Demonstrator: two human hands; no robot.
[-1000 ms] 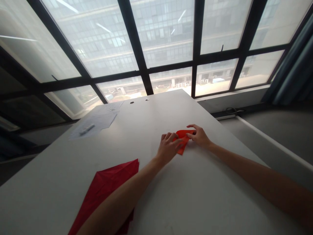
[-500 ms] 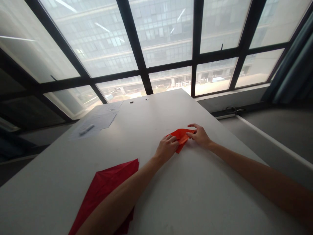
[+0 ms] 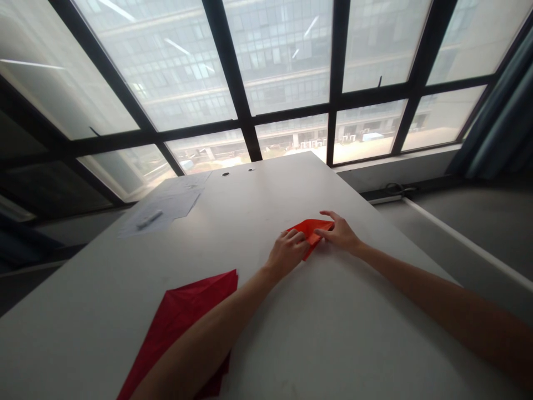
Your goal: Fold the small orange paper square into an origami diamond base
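A folded piece of orange paper [image 3: 308, 225] lies on the white table between my two hands. My left hand [image 3: 288, 250] is at its left side, fingers curled and pressed onto it, covering part of the sheet. My right hand [image 3: 341, 232] holds the right corner, the thumb on top of the paper and the index finger stretched out behind it. Below my left forearm is a red sheet [image 3: 187, 300] with creases, partly covered by the arm.
Near the table's far left edge lie some white papers [image 3: 183, 203] with a pale, stick-like object [image 3: 150, 219] on top. A round hole [image 3: 225, 174] is at the far end of the white table [image 3: 266, 194]. Large windows stand behind, and a curtain [image 3: 487, 122] hangs on the right.
My left hand has shifted slightly to the right over the orange paper, and my right thumb has moved a little inward. The view has drifted very slightly.
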